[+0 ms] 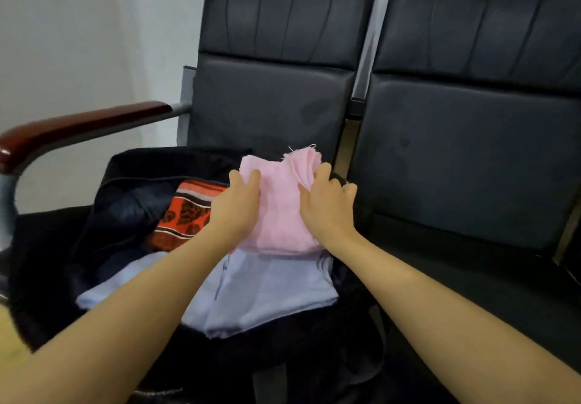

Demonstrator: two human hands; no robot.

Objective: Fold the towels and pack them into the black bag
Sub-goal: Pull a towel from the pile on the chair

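A folded pink towel [279, 205] lies over the open black bag [132, 183] on the left chair seat. My left hand [237, 205] grips the towel's left edge and my right hand [327, 205] grips its right edge, fingers curled over the cloth. A folded pale lilac towel [267, 290] lies just below the pink one, nearer me. An orange-red patterned towel [185, 211] sits inside the bag, partly hidden by my left forearm.
The bag sits on a black padded chair [270, 98] with a dark red wooden armrest [78, 127] at the left. A second black chair [471, 152] stands to the right, its seat bare. A pale wall is behind.
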